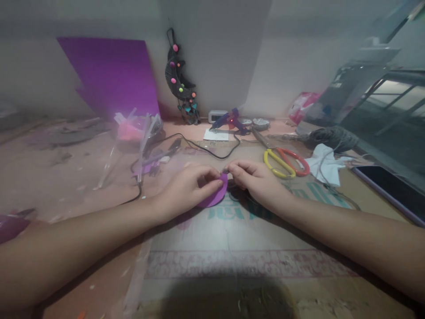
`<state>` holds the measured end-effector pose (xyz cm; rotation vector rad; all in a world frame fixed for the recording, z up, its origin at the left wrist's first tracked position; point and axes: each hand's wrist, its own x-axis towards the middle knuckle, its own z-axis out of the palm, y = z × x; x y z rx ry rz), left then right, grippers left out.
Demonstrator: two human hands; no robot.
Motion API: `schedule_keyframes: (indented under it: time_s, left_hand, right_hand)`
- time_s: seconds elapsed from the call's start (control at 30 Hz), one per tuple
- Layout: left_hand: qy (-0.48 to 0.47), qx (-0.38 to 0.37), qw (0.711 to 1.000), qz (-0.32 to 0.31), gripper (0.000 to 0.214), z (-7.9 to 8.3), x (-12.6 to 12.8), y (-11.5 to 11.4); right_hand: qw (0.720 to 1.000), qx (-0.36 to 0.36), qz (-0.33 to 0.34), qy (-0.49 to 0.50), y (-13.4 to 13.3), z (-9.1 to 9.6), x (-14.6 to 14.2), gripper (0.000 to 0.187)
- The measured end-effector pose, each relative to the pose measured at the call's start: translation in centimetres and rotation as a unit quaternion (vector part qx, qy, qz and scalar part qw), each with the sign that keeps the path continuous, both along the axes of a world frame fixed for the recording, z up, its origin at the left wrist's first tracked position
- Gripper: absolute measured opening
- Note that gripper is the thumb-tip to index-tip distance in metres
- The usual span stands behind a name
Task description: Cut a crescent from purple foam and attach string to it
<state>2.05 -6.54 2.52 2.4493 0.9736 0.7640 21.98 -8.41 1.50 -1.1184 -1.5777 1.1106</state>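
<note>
My left hand [195,184] pinches a curved purple piece of foam or card [215,195] between thumb and fingers, just above the board. My right hand [250,177] meets it at the upper edge, thumb and forefinger pressed together on a small dark bit that I cannot make out. Beneath the right hand lies a loop of dark grey cord [234,191]. Scissors [280,164] with one yellow and one orange handle rest just beyond that hand.
Behind are a glue gun [230,120] with a red light, its black cable, and a grey moon ornament [179,75] on the wall. Purple sheets [116,75] lean at left. Grey yarn [332,138], white tissue [327,166] and a phone [392,188] lie right.
</note>
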Motion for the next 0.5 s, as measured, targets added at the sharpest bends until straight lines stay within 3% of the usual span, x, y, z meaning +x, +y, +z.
schedule_keyframes:
  time_s: [0.1, 0.5]
  left_hand:
    - [-0.013, -0.015, 1.000, -0.001, 0.019, -0.02, -0.02, 0.08]
    - [-0.004, -0.016, 1.000, -0.005, 0.022, -0.03, 0.03, 0.17]
  right_hand:
    - [1.000, -0.001, -0.004, 0.014, 0.04, 0.02, -0.05, 0.042]
    - [1.000, 0.015, -0.010, -0.001, -0.01, 0.35, 0.04, 0.019]
